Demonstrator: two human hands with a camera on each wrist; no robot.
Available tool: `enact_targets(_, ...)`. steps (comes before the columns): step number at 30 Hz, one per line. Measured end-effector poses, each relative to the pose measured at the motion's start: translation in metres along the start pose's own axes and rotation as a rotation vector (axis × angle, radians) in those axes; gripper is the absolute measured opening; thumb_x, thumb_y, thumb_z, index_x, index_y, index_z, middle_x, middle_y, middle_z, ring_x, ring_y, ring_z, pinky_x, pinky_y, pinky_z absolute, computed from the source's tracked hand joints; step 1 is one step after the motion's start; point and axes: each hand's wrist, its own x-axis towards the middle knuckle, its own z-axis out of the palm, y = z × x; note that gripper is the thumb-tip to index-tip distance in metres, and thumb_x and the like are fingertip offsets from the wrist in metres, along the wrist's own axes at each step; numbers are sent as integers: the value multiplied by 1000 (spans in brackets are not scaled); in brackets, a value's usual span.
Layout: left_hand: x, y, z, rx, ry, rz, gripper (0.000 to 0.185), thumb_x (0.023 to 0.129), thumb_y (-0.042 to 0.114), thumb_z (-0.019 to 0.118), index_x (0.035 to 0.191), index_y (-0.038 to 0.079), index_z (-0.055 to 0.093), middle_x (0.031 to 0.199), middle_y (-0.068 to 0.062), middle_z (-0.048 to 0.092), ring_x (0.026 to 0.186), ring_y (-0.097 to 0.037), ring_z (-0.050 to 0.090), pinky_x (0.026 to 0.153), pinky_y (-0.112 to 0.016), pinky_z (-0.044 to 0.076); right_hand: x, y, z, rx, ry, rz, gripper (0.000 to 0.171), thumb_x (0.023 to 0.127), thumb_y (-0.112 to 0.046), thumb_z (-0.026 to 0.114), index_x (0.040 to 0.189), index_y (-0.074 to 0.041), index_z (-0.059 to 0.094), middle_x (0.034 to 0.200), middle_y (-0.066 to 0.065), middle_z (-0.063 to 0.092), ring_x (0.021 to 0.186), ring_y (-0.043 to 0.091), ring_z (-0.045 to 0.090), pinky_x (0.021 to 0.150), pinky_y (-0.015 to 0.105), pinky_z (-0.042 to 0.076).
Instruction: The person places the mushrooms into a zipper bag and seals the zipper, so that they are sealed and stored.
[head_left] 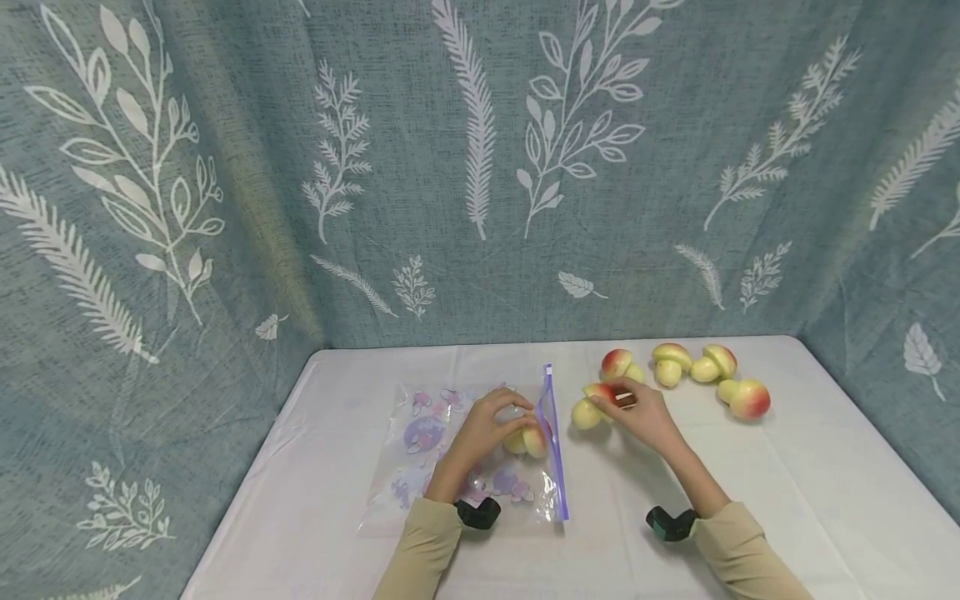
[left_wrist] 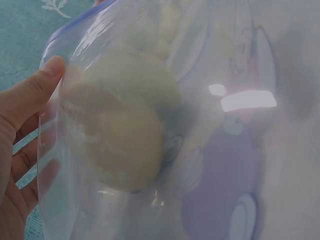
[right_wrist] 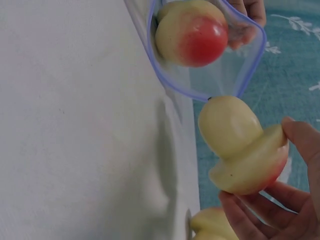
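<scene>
A clear zip-lock bag [head_left: 390,500] with purple prints lies flat, its purple zip edge [head_left: 559,475] facing right. My left hand [head_left: 480,429] pinches the bag's film near the mouth and holds it raised. Inside, just behind the opening, is a yellow toy mushroom [right_wrist: 202,40] with a red-blushed cap, seen blurred through the plastic in the left wrist view. My right hand [head_left: 639,410] grips a second toy mushroom [right_wrist: 240,145] by its cap, thumb on one side and fingers on the other. Its rounded stem points at the bag's gaping mouth, close outside it.
Beyond the right hand, several more toy mushrooms [head_left: 670,364] lie on the white-covered table [head_left: 667,567]. One mushroom [head_left: 746,400] sits apart at the right. A grey-blue curtain [head_left: 450,275] with white leaf prints stands around the back and sides.
</scene>
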Motion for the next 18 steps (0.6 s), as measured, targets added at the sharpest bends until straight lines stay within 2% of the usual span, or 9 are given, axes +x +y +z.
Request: enact_targets(18,1,1,-1,28,5,1,20,79,24,71,95,12,68,96,-1,69,108,-21,59,113,-43,27,-6,-1,12,59,-48,-17,34,82,-25,71,107,-2,63,101,15,67,87,27,66,75,32,57)
